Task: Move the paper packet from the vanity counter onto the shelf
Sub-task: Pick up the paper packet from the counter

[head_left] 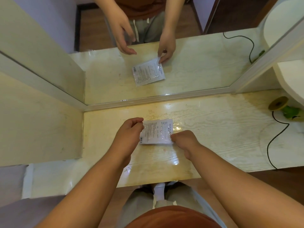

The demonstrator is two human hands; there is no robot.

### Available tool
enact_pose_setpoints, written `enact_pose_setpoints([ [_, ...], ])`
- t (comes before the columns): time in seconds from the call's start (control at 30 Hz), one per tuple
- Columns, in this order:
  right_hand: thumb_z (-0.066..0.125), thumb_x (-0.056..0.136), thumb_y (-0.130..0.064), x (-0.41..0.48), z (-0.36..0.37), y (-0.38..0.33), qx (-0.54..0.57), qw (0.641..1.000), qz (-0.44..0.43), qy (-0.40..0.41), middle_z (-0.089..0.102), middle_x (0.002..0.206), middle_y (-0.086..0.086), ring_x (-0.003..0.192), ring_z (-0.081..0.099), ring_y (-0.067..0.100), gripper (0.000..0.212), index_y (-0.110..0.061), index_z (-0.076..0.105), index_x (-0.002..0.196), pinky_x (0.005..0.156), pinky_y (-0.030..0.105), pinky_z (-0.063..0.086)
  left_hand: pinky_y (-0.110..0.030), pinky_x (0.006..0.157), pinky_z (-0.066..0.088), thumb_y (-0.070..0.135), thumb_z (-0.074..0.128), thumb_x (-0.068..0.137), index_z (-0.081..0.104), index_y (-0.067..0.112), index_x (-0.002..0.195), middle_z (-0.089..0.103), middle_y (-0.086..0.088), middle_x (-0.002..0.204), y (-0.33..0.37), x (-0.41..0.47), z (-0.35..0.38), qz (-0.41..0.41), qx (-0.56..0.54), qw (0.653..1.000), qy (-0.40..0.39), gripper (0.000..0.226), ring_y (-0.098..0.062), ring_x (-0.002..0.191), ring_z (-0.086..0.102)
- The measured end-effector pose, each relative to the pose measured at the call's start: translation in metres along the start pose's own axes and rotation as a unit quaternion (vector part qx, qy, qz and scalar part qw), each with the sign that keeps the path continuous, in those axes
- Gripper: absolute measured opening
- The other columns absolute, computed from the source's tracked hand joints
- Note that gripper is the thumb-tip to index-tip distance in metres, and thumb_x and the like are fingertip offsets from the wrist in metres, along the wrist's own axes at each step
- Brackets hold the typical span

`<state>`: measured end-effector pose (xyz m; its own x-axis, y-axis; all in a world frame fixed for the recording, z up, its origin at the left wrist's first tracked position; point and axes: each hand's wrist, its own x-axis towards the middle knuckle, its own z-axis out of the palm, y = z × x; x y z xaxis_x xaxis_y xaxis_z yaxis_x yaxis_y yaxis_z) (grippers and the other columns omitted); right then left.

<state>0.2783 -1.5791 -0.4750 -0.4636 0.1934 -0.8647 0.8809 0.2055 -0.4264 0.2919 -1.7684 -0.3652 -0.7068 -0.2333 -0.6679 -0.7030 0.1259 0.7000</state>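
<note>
A glossy pale wood-grain table [213,129] fills the centre. At 12 o'clock a framed mirror [189,76] reflects dark wooden flooring. A cream side panel [41,125] stands at 9 o'clock; a black cable [278,134] trails at 3 o'clock, perhaps from a lamp.

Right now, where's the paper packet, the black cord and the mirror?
paper packet [157,131]: head view, printed middle.
black cord [272,139]: head view, loop on counter.
mirror [189,76]: head view, lower glass.
</note>
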Motion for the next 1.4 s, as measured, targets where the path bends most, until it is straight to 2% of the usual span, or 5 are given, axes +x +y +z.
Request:
enact_pose_setpoints([
  [0.13,0.067,0.082,-0.004,-0.001,-0.001,0.008,0.036,0.998,-0.041,0.013,0.059,0.082,0.011,0.077,0.053,0.022,0.024,0.015,0.07,0.096,0.07,0.034,0.037,-0.047,0.107,0.046,0.022,0.052,0.097,0.065,0.032,0.119,0.063,0.011,0.127,0.001,-0.003,0.001,0.004,0.001,1.0,0.005,0.028,-0.015,0.121,0.057],
  [0.37,0.075,0.081,-0.006,-0.021,-0.005,0.0,-0.009,0.979,-0.191,0.073,0.078,0.076,0.004,0.075,0.073,0.025,0.01,-0.007,0.08,0.073,0.073,0.038,0.061,-0.049,0.109,0.045,0.021,0.053,0.096,0.066,0.032,0.12,0.064,0.01,0.129,0.006,-0.011,0.003,0.014,-0.003,1.0,0.003,0.03,-0.013,0.122,0.058],
  [0.9,0.057,0.095,-0.006,-0.088,-0.037,-0.036,-0.126,0.868,-0.478,0.053,0.068,0.093,-0.015,0.093,0.062,0.001,0.033,-0.025,0.064,0.12,0.08,0.014,0.048,-0.018,0.075,0.044,0.018,0.065,0.093,0.042,0.042,0.15,0.049,0.016,0.138,0.025,-0.019,-0.007,0.191,0.153,0.969,-0.029,0.065,-0.005,0.116,0.051],
  [1.13,0.063,0.094,-0.017,-0.12,-0.053,-0.049,-0.091,0.833,-0.546,0.03,0.068,0.105,-0.023,0.1,0.062,-0.003,0.029,-0.044,0.059,0.103,0.081,0.005,0.041,-0.042,0.106,0.044,0.028,0.079,0.084,0.066,0.042,0.113,0.053,0.014,0.126,0.039,-0.028,-0.008,0.251,0.212,0.944,-0.009,0.035,-0.018,0.129,0.047],
  [1.4,0.072,0.085,-0.028,-0.13,-0.065,-0.054,0.019,0.845,-0.535,0.003,0.072,0.102,-0.022,0.1,0.067,0.005,0.025,-0.045,0.063,0.1,0.083,0.017,0.051,-0.031,0.094,0.037,0.032,0.076,0.089,0.076,0.03,0.097,0.065,0.018,0.11,0.046,-0.036,-0.008,0.313,0.241,0.918,0.023,0.009,-0.018,0.121,0.048],
])
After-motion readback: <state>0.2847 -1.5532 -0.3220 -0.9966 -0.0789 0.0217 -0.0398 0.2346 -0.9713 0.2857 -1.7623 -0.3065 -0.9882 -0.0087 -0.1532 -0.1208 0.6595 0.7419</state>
